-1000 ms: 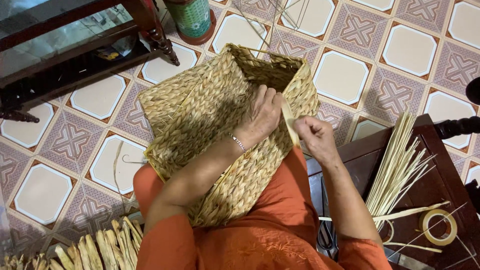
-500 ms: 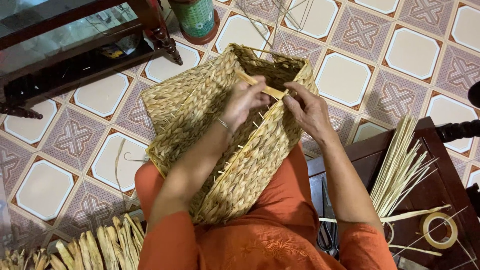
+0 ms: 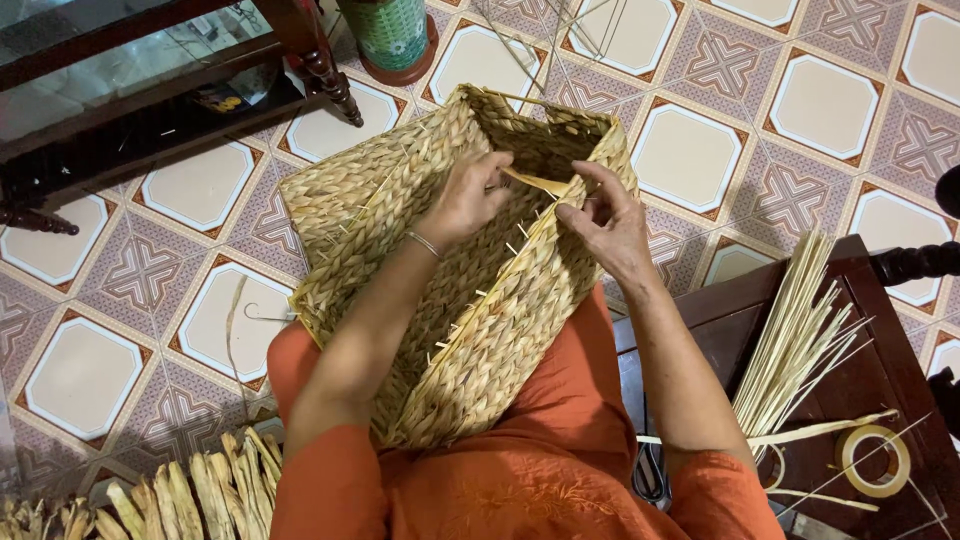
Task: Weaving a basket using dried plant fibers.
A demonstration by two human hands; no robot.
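Observation:
A large rectangular woven straw basket (image 3: 400, 230) lies tilted on my lap, its opening facing away from me. My left hand (image 3: 465, 200) rests on the basket's upper side near the rim and pinches a flat pale straw strip (image 3: 535, 182). My right hand (image 3: 605, 225) is at the basket's right corner edge, fingers curled on the weave close to the strip's other end. A thin bracelet sits on my left wrist. I wear orange clothing.
A bundle of pale straw stalks (image 3: 790, 340) and a roll of tape (image 3: 872, 460) lie on a dark wooden stool (image 3: 860, 390) at right. Dried braided straw (image 3: 170, 495) lies at bottom left. A dark wooden cabinet (image 3: 150, 90) and a green pot (image 3: 390, 35) stand on the patterned tile floor.
Both hands have moved up along the basket toward its rim. The straw strip, earlier held near the right corner, now stretches between my hands at the opening.

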